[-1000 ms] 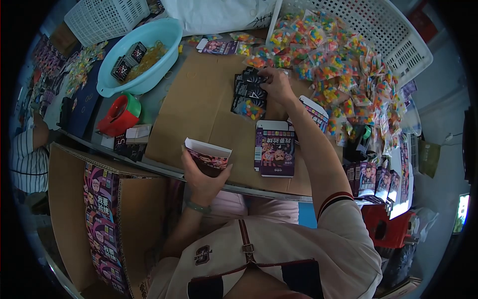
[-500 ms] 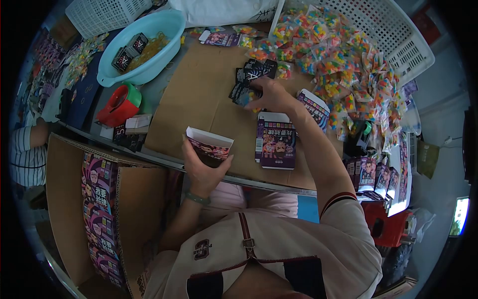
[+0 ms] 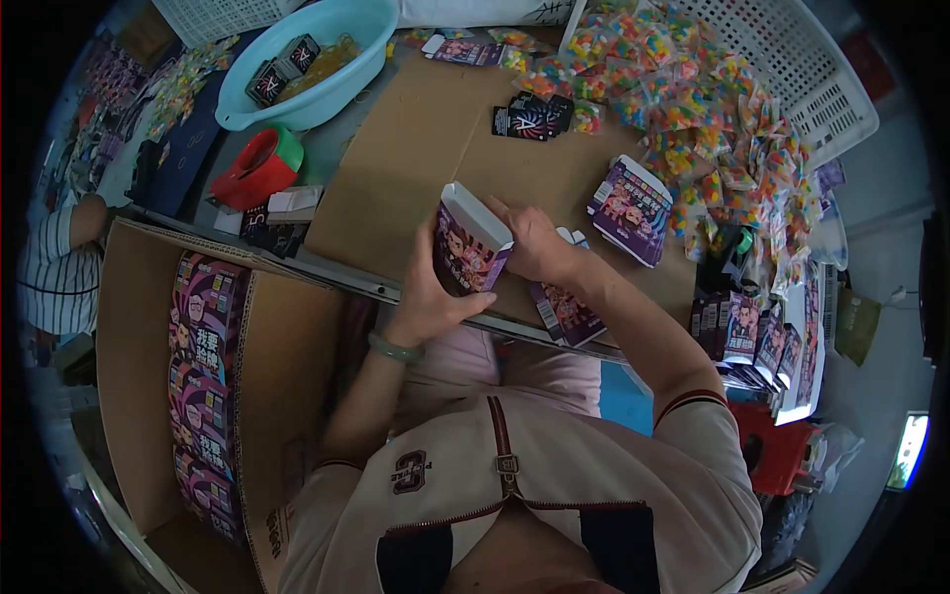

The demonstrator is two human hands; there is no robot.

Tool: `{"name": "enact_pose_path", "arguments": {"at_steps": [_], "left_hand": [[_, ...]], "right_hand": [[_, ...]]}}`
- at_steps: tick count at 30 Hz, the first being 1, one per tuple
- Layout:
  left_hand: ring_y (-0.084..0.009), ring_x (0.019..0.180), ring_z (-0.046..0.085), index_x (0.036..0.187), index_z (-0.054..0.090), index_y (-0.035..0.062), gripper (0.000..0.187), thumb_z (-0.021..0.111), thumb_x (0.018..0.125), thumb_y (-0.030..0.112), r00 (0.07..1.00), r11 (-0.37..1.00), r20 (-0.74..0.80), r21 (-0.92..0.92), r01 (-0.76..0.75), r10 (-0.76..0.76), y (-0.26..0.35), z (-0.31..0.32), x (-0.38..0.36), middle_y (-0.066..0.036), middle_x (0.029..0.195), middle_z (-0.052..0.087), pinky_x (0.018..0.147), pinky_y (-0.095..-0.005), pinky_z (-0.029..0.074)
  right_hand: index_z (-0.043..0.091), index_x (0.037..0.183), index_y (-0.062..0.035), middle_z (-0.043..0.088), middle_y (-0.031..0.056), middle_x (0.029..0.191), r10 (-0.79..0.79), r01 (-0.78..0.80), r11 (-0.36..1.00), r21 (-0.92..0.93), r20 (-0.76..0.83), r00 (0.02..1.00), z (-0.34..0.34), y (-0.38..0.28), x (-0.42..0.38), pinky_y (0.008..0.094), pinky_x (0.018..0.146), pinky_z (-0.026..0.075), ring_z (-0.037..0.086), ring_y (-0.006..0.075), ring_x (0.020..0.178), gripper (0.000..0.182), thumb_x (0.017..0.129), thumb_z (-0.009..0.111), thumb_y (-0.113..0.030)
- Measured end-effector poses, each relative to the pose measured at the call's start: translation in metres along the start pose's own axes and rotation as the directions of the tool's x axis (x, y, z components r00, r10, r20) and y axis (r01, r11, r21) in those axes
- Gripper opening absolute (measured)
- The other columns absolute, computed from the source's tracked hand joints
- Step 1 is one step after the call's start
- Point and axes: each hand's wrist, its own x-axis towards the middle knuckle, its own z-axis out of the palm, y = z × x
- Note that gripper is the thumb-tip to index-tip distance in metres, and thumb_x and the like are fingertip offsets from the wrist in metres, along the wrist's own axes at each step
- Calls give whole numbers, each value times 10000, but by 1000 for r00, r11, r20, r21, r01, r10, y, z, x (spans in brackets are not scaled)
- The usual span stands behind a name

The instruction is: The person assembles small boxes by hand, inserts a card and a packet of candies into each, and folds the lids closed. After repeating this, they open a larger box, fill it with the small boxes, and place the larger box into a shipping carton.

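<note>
A small purple printed box [image 3: 469, 247] is gripped in my left hand [image 3: 435, 284], upright and slightly tilted, its white inner flap showing at the top. Beside its upper right edge is my right hand [image 3: 534, 243], fingers curled and pressed together; what they hold, if anything, is hidden. Under my right forearm lies a purple box [image 3: 572, 315], partly covered. Farther right, flat purple boxes [image 3: 631, 213] are stacked on the cardboard sheet [image 3: 396, 148]. Black cards [image 3: 534, 117] lie near the sheet's far edge, next to a small candy bag [image 3: 587, 118].
Many candy bags [image 3: 683, 99] spill from a white basket [image 3: 841, 109]. A blue basin [image 3: 332, 89] and a red tape dispenser [image 3: 255, 170] stand at left. An open carton [image 3: 134, 376] holds purple boxes. At far left sits another person's striped sleeve [image 3: 54, 277].
My right hand has left the black cards and come beside the box in my left hand. That box now stands higher and more upright. The view has shifted a little.
</note>
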Motion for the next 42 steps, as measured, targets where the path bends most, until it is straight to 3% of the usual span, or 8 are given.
{"name": "enact_pose_path", "arguments": {"at_steps": [5,7,9,14,21,24,32,42], "left_hand": [[-261,1210,444,1428,200,-16,1058,842,604,154,997,952,-75,-303,-41,20,-8,10,-6,-165,1307,422,1023,-401,371],[-259,1197,446,1420,211,-22,1069,859,588,148,929,999,-371,43,7,9,-9,12,-9,-172,1299,423,1019,-389,374],[-360,1180,465,1399,212,-59,1089,869,570,201,894,985,-446,168,43,37,-2,13,-10,-244,1279,420,995,-435,389],[-358,1196,455,1408,222,-42,1087,871,570,198,891,962,-451,259,88,40,0,30,-16,-244,1292,420,994,-433,389],[-377,1219,437,1419,174,-59,1126,877,588,225,894,966,-440,255,39,80,-7,39,-22,-268,1321,391,1000,-440,384],[-376,1233,436,1432,137,-64,1164,884,591,237,884,964,-462,260,58,71,-5,37,-25,-275,1342,381,1007,-438,385],[-389,1113,502,1425,167,-56,1154,892,594,283,872,948,-455,318,-29,179,-7,39,-20,-259,1251,441,917,-447,433],[-370,830,619,1283,384,27,662,782,755,64,793,852,-333,322,-413,510,-24,8,-25,-220,1015,586,694,-415,513]], "right_hand": [[559,1167,-88,645,191,856,86,-94,990,-106,-71,994,-6,11,0,438,688,518,639,378,794,460,725,687,-80],[566,1136,-73,650,184,860,220,-217,975,41,-279,935,-45,-8,14,405,688,525,653,354,791,456,709,725,-62],[554,1169,-57,639,129,877,332,-314,943,108,-247,911,-80,-49,23,305,704,510,613,154,773,477,731,743,-47],[569,1050,-68,593,126,880,-187,165,917,-363,-27,982,-79,-76,36,413,657,517,638,321,833,389,677,670,-19],[563,1134,-58,607,128,1021,-66,214,831,-513,290,955,-58,-97,50,401,696,543,637,329,876,418,733,681,-33],[560,1163,-57,607,126,1101,-286,285,928,-238,33,958,-60,-90,43,377,674,549,648,308,886,450,735,698,-33],[637,1046,-23,645,152,974,48,-82,995,-50,-478,877,-4,-73,-29,349,700,536,653,288,833,365,705,768,-24],[589,1101,-23,637,154,937,36,-17,998,55,-378,925,5,-63,-37,358,697,532,645,287,820,440,702,773,-9]]}}
